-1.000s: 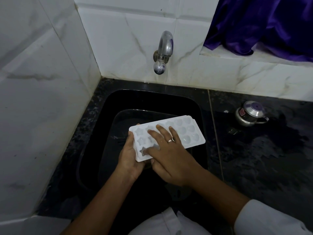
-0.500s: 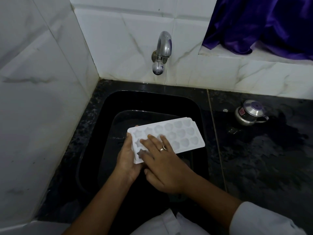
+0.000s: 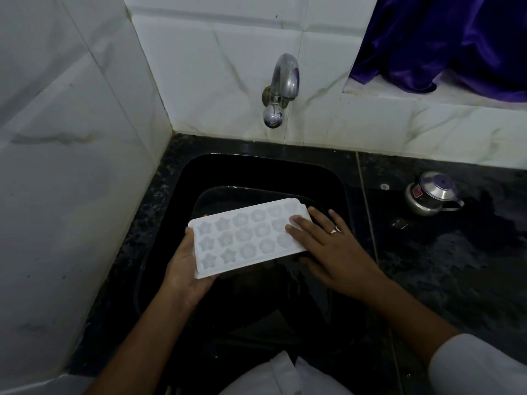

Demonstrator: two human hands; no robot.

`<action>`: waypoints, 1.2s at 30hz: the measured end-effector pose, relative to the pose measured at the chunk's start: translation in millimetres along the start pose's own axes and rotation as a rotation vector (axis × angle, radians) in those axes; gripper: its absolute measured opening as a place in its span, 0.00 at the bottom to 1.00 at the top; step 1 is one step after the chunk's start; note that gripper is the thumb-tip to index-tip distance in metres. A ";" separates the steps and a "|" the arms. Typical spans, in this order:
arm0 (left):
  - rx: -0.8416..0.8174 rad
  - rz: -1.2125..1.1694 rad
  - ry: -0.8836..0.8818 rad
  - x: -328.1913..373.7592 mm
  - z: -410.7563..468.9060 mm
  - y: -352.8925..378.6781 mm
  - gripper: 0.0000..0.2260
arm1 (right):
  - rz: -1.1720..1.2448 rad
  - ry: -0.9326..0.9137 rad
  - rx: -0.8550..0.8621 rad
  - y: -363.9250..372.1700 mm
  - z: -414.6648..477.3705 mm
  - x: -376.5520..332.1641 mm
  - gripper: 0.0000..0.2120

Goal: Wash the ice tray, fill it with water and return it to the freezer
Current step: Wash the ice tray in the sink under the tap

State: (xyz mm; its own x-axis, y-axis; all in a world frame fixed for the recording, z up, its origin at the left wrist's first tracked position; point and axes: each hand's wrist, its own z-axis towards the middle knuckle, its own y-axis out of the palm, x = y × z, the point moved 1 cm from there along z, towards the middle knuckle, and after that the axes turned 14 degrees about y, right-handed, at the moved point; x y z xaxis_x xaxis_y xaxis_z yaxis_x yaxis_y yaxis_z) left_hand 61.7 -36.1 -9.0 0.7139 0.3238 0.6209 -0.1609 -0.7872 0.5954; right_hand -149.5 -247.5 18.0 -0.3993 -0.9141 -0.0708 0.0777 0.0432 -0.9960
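We hold the ice tray (image 3: 248, 238) over the black sink (image 3: 256, 172). Its long side runs from near left to far right. Our left hand (image 3: 185, 269) grips the near-left end from below. Our right hand (image 3: 333, 252) lies flat, fingers straight, on the far-right end. That end is nearer the tap (image 3: 281, 89), so we think it goes under first.

**Ice tray (image 3: 248, 238) held over the black sink (image 3: 256, 172)**

The left hand (image 3: 185, 269) grips the tray's left end from beneath; the right hand (image 3: 333, 252) lays straight fingers on its right end. A small lidded steel pot (image 3: 432, 193) stands on the dark worktop (image 3: 456, 266), right of the sink.
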 end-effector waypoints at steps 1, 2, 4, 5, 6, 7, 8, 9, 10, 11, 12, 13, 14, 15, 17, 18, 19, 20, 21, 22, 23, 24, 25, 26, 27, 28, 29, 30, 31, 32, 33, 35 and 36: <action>0.007 0.000 -0.004 2.6 -0.6 4.4 0.25 | 0.020 0.009 0.029 -0.1 2.7 0.8 0.28; 0.006 -0.004 -0.003 5.5 0.6 7.0 0.24 | 0.057 0.021 0.056 -0.6 5.5 1.2 0.27; 0.019 0.003 -0.018 12.9 3.6 9.6 0.23 | 0.204 0.047 0.094 -1.3 9.8 2.9 0.25; 0.027 0.018 -0.025 16.8 5.5 9.4 0.23 | 0.296 0.060 0.104 -1.8 11.2 3.9 0.24; 0.020 0.036 -0.027 20.2 6.3 10.0 0.22 | 0.378 0.067 0.115 -2.0 11.7 4.3 0.22; 0.009 0.065 -0.023 23.2 6.8 10.4 0.20 | 0.445 0.074 0.129 -2.1 11.8 3.6 0.19; 0.001 0.100 -0.019 25.2 7.6 10.3 0.18 | 0.501 0.091 0.149 -1.9 11.6 2.3 0.16; 0.006 0.138 -0.012 26.8 7.7 10.5 0.16 | 0.548 0.117 0.174 -1.5 11.6 0.8 0.14; 0.003 0.168 -0.007 27.2 8.1 10.6 0.14 | 0.589 0.150 0.195 -0.9 12.0 -0.6 0.12; 0.002 0.189 -0.008 27.0 8.5 10.9 0.13 | 0.625 0.185 0.214 -0.7 13.2 -2.0 0.11; -0.002 0.200 -0.007 26.9 9.5 11.7 0.14 | 0.659 0.216 0.232 -1.7 15.5 -3.2 0.10; 0.000 0.209 0.000 26.7 11.3 13.5 0.15 | 0.691 0.241 0.246 -3.3 18.5 -3.9 0.08; -0.002 0.217 0.014 26.2 13.8 15.4 0.17 | 0.727 0.263 0.249 -6.5 21.7 -5.3 0.06; 0.007 0.241 0.034 25.2 16.9 18.1 0.18 | 0.773 0.285 0.235 -10.0 25.3 -7.1 0.03; 0.031 0.298 0.077 24.8 21.8 26.0 0.20 | 0.861 0.338 0.196 -16.4 33.3 -11.2 0.03; 0.027 0.334 0.087 24.5 23.2 30.7 0.24 | 0.890 0.377 0.184 -17.4 37.4 -11.9 0.04; 0.006 0.383 0.094 24.5 24.8 34.4 0.28 | 0.913 0.428 0.177 -17.7 42.1 -11.8 0.04; -0.026 0.433 0.106 25.6 25.8 37.1 0.31 | 0.934 0.486 0.165 -17.7 46.9 -10.7 0.04; -0.049 0.476 0.124 27.5 27.1 39.9 0.33 | 0.951 0.547 0.149 -17.6 52.0 -8.9 0.03; -0.073 0.514 0.141 30.0 29.2 42.6 0.34 | 0.971 0.606 0.129 -18.3 57.0 -7.2 0.03; -0.084 0.551 0.160 33.9 31.0 45.8 0.34 | 0.985 0.659 0.103 -19.3 62.3 -5.4 0.03; -0.089 0.581 0.172 37.4 32.9 49.0 0.34 | 0.996 0.699 0.071 -21.6 67.4 -3.9 0.03; -0.094 0.595 0.178 39.1 36.6 50.9 0.34 | 0.998 0.731 0.036 -23.6 72.5 -2.2 0.03; -0.107 0.595 0.173 39.5 40.6 51.7 0.33 | 0.991 0.756 0.005 -25.7 77.2 -0.5 0.04; -0.108 0.601 0.178 40.5 42.5 54.1 0.31 | 0.974 0.780 -0.018 -27.9 81.9 1.3 0.06; -0.116 0.617 0.178 42.0 43.5 56.6 0.29 | 0.950 0.802 -0.035 -29.7 86.8 3.5 0.07; -0.136 0.638 0.179 43.7 43.1 60.1 0.28 | 0.929 0.825 -0.049 -31.3 91.3 5.7 0.08; -0.154 0.656 0.178 45.4 42.5 63.4 0.28 | 0.918 0.849 -0.065 -32.6 95.3 7.8 0.08; -0.162 0.669 0.183 46.5 41.7 67.0 0.29 | 0.917 0.872 -0.081 -33.3 98.6 9.4 0.08; -0.167 0.672 0.185 47.1 42.4 68.6 0.29 | 0.923 0.884 -0.095 -34.2 100.8 10.3 0.08; -0.163 0.666 0.196 47.9 43.9 68.4 0.28 | 0.938 0.876 -0.102 -33.9 101.8 11.2 0.08; -0.146 0.620 0.202 47.9 49.4 66.4 0.25 | 1.002 0.770 -0.080 -34.9 99.6 10.4 0.07; -0.138 0.591 0.188 47.6 53.3 63.9 0.25 | 1.007 0.674 -0.047 -35.0 96.6 10.2 0.07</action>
State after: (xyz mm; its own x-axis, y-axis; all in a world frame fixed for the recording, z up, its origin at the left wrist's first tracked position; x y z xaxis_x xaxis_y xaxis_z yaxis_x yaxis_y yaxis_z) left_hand 121.7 -99.0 31.4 0.3476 -0.0479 0.9364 -0.5866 -0.7902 0.1774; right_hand -68.0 -297.3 57.4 -0.5754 -0.0700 -0.8149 0.5999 0.6411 -0.4786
